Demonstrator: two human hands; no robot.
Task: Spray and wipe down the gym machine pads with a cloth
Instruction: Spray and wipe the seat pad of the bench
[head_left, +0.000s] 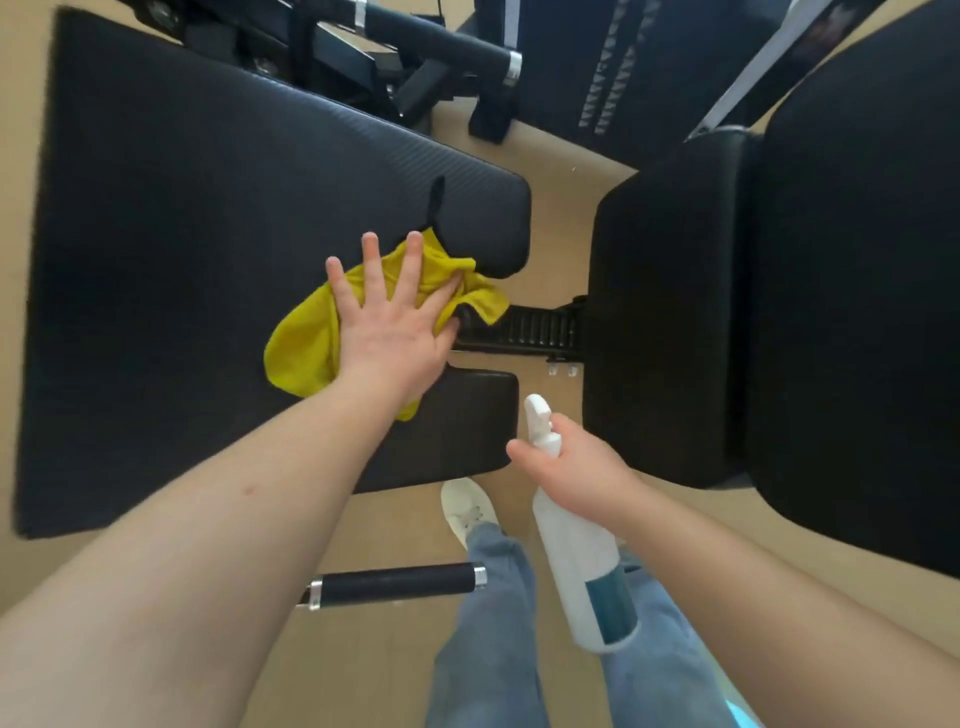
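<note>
A large black seat pad (171, 270) fills the left half of the view. On its right end lies a crumpled yellow cloth (306, 343). My left hand (389, 322) presses flat on the cloth with fingers spread. A second black pad (670, 322) stands to the right, joined to a taller back pad (857, 312). Between the pads, lower down, my right hand (576, 467) grips the neck of a white spray bottle (582, 561) with a teal label. Its nozzle points up and away from me.
A ribbed black frame bar (530, 330) links the two pads. A black handle grip (395, 584) with chrome ends sticks out below the left pad. More machine frame and a padded roller (441, 39) lie at the top. My jeans and white shoe (467, 512) stand on tan floor.
</note>
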